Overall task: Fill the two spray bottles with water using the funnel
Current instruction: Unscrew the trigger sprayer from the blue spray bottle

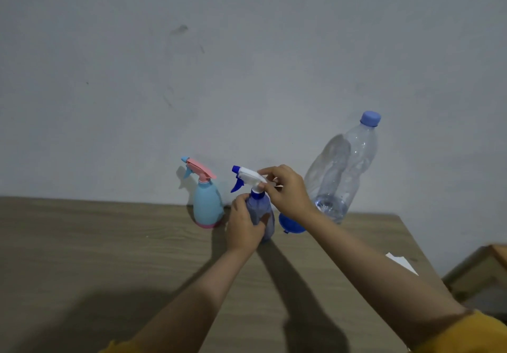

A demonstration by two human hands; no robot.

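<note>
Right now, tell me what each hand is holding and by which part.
Both hold the translucent purple spray bottle: the left hand grips its body, and the right hand pinches its white-and-blue trigger head near the neck.

From here the blue funnel (pixel 290 225) is mostly hidden behind the right forearm; only its rounded lower rim shows on the counter (pixel 109 243). The left hand (pixel 245 225) covers much of the purple spray bottle (pixel 260 212), so its water level cannot be read. The right hand (pixel 285 188) masks the back of that bottle's white trigger head. A white scrap (pixel 402 263) by the counter's right edge is too small to identify. Both yellow sleeves are cut off at the bottom.
</note>
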